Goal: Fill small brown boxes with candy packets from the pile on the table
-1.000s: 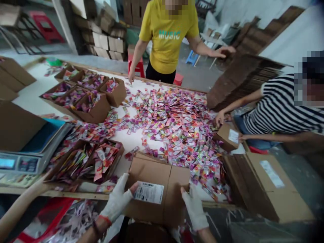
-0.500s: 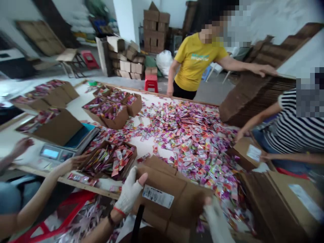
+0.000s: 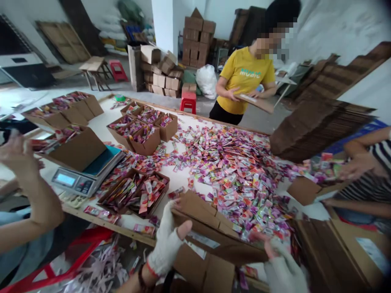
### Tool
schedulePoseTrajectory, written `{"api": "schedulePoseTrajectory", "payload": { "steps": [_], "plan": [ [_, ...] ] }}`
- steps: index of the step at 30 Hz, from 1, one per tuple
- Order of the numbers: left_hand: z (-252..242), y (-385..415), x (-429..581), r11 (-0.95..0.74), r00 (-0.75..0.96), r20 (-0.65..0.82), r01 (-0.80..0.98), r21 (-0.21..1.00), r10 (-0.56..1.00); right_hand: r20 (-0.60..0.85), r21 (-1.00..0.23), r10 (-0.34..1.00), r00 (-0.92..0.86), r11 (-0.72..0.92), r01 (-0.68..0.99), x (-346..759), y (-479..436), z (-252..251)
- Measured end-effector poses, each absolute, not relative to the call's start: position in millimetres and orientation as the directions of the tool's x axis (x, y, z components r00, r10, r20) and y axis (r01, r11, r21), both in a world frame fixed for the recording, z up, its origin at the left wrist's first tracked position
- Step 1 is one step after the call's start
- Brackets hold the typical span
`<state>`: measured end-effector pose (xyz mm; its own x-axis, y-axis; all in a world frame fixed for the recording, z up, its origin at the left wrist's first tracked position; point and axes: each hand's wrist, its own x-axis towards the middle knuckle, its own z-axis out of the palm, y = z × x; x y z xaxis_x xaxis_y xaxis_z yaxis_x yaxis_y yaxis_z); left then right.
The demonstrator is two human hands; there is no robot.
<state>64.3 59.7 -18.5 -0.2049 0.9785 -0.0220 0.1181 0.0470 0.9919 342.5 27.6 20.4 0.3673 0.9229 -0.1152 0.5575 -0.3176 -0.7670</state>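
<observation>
Everything placed off the packet heap (image 3: pixel 241 171) — glossy foil sachets, pink, purple, orange. Carton (image 3: pixel 227 246) is at its near edge: tilted brown corrugated board, flaps loose on the heap side, white label foreshortened and unreadable. Left hand (image 3: pixel 166 240), rough white knit glove with a bare thumb, grasps the carton's left end, thumb in front. Right hand (image 3: pixel 284 260), same glove, has the opposite end between thumb and fingers, but motion blur softens it. More brown board (image 3: pixel 218 274) sits below the carton, partly covered by it and cut off by the frame bottom.

Near side, left of the heap: white shredded strips (image 3: pixel 100 264) and a red plastic frame (image 3: pixel 88 240). Left of the heap: divided box of sachets, then a scale (image 3: pixel 81 185), display too washed out to read. Right of the heap: a striped sleeve (image 3: pixel 380 158), hand smeared by blur, person cropped by the frame. Far right of the heap: ragged stack of flattened cardboard (image 3: pixel 308 126). Beyond the heap: person in a yellow shirt (image 3: pixel 244 77) — holding a flat board piece (image 3: pixel 256 102)
</observation>
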Motion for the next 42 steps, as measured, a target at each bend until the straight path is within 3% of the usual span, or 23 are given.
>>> {"api": "schedulePoseTrajectory", "payload": {
  "steps": [4, 8, 11, 14, 19, 23, 26, 30, 34, 36, 38, 42],
  "plan": [
    [-18.2, 71.4, 62.8, 0.099, -0.287, -0.059, 0.128, 0.987, 0.956, -0.304, -0.783, 0.880, 0.364, -0.449, 0.431, 330.1, 23.4, 24.3],
    [-11.2, 67.7, 68.0, -0.031, -0.191, 0.080, 0.246, 0.969, 0.978, -0.238, -0.719, 0.830, 0.505, -0.500, 0.483, 333.6, 21.1, 10.6],
    [-1.2, 62.0, 67.8, -0.129, -0.098, 0.174, 0.359, 0.924, 0.980, -0.175, -0.719, 0.846, 0.503, -0.459, 0.522, 337.7, 19.0, 3.4],
    [4.0, 65.0, 63.2, -0.194, -0.066, 0.245, 0.430, 0.882, 0.967, -0.209, -0.744, 0.875, 0.436, -0.432, 0.509, 334.4, 16.6, 6.0],
    [-4.5, 84.9, 55.5, -0.020, -0.183, 0.105, 0.416, 0.909, 0.977, -0.373, -0.735, 0.868, 0.328, -0.492, 0.467, 318.2, 21.0, 19.0],
    [-3.3, 82.3, 60.0, -0.098, -0.130, 0.165, 0.410, 0.907, 0.978, -0.334, -0.703, 0.846, 0.415, -0.517, 0.488, 312.3, 30.7, 21.6],
    [4.4, 67.6, 63.4, -0.219, 0.034, 0.224, 0.409, 0.886, 0.974, -0.294, -0.693, 0.843, 0.450, -0.512, 0.507, 307.7, 38.7, 22.4],
    [6.4, 58.0, 54.5, -0.555, 0.524, 0.364, 0.268, 0.787, 0.770, -0.275, -0.720, 0.859, 0.432, -0.482, 0.500, 292.9, 57.6, 20.3],
    [-3.8, 68.3, 43.9, -0.589, 0.844, 0.173, 0.193, 0.785, 0.507, -0.186, -0.816, 0.907, 0.379, -0.357, 0.455, 284.7, 70.3, 13.2],
    [-8.7, 75.0, 44.3, -0.592, 0.906, 0.102, 0.180, 0.786, 0.411, -0.038, -0.822, 0.889, 0.455, -0.287, 0.492, 292.0, 60.1, 13.9],
    [-10.9, 80.9, 47.1, -0.579, 0.891, 0.127, 0.169, 0.798, 0.435, 0.043, -0.783, 0.857, 0.514, -0.291, 0.550, 305.8, 36.8, 19.0],
    [-9.3, 89.1, 49.9, -0.519, 0.803, 0.179, 0.182, 0.835, 0.569, -0.085, -0.764, 0.973, 0.216, -0.203, 0.613, 327.6, -12.5, 29.7]
  ]
}}
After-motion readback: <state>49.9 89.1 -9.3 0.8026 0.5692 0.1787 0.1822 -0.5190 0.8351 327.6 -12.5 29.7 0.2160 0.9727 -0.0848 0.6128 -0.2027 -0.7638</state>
